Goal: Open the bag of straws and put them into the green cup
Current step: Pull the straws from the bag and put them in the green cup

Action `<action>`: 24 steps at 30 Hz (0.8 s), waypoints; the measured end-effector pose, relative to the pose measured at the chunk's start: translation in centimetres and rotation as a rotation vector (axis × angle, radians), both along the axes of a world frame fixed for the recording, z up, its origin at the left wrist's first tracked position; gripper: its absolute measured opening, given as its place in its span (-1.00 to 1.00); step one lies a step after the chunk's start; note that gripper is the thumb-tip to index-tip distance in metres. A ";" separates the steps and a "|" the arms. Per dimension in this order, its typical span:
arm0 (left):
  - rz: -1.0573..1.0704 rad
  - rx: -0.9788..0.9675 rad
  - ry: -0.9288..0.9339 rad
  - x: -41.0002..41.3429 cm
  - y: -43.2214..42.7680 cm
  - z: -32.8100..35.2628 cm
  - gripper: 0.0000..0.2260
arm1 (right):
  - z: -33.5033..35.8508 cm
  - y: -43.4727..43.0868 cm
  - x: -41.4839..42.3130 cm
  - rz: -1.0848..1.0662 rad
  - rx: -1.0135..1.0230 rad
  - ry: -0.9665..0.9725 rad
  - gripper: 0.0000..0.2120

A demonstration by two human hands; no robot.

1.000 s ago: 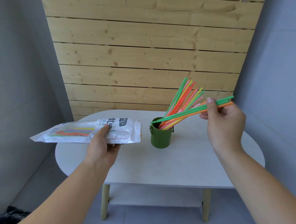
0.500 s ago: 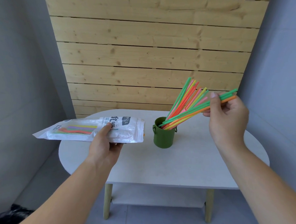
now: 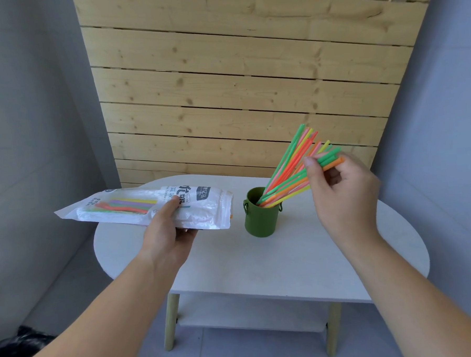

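Several straws (image 3: 326, 159) sit pinched in my right hand (image 3: 344, 191), thumb and curled fingers (image 3: 335, 177) clamped near their upper ends, lower tips already inside the green cup (image 3: 261, 218) on the desk (image 3: 261, 267). I judge this the loading step; next I must loosen that pinch so they drop in. My left hand (image 3: 166, 233) grips the straw bag (image 3: 206, 210) above the desk, thumb on top, more showing inside.

My head-worn camera faces forward and down. It looks from close above the white table (image 3: 260, 259) toward the wooden plank wall (image 3: 224, 97).
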State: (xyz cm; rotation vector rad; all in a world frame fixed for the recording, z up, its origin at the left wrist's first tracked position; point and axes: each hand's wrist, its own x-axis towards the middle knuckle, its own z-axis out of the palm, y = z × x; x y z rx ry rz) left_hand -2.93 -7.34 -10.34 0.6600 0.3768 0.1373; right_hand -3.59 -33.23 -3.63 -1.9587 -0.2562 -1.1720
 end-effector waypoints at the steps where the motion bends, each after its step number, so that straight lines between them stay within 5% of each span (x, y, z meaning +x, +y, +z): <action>1: -0.002 0.001 0.000 0.0 0.0 0.0 -0.74 | -0.1 0.1 0.0 0.004 -0.014 0.007 -0.72; 24: -0.026 -0.010 -0.005 0.1 0.3 -0.4 -0.81 | -3.6 -0.3 5.2 0.024 0.180 0.380 -0.66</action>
